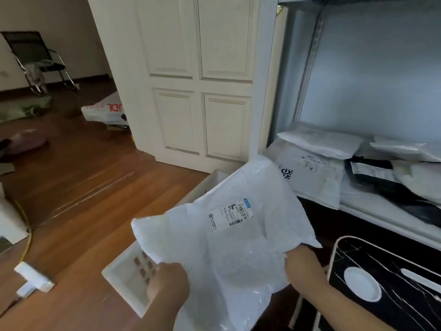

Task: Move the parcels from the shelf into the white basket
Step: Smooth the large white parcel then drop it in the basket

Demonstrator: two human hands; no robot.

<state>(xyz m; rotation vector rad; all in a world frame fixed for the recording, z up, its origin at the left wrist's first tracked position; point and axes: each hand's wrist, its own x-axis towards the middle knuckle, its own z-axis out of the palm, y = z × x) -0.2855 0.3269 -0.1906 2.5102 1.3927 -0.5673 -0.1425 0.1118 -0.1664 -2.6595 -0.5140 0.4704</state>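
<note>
Held up over the white basket [124, 280], a white bubble-wrap parcel [229, 237] with its label facing up; left hand [167, 285] gripping the lower left edge, right hand [303, 266] pinching the right corner, fingers of both clenched on the plastic. To the right, a white shelf [372, 216] carrying more parcels [322, 144], white and black. Glossy wooden floor [78, 182] below, panelled white door [202, 80] behind, black chair [35, 56] in the far room.
</note>
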